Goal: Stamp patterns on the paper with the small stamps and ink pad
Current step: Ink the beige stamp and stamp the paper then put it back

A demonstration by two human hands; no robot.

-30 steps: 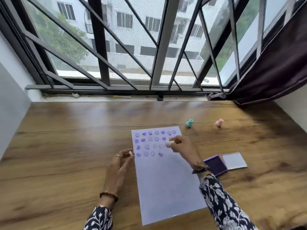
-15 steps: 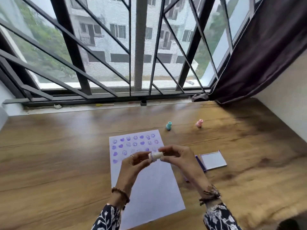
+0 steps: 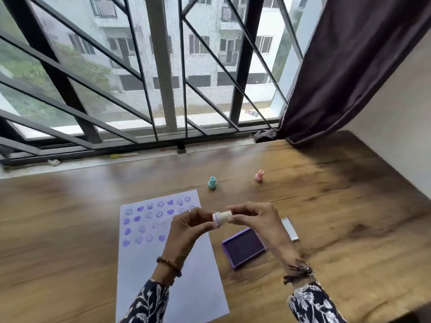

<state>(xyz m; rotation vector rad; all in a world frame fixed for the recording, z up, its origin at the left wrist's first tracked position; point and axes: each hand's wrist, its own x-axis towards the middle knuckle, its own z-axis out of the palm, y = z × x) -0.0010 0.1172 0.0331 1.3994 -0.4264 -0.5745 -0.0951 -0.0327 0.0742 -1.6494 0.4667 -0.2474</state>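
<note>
Left hand (image 3: 186,226) and right hand (image 3: 255,219) both pinch white stamp (image 3: 222,217) above paper (image 3: 168,264); ink pad (image 3: 243,247) open on tabletop (image 3: 58,229)

Soft daylight, wide-angle bend, mild blur throughout.
Even grey light came in through the window (image 3: 163,66) at 12 o'clock; the curtain (image 3: 349,66) at 2 o'clock threw a dark shadow on the surface (image 3: 349,206) beneath. Window bars bowed near the edges. The building outside looked hazy, and the surface's grain smeared toward 9 o'clock.
</note>
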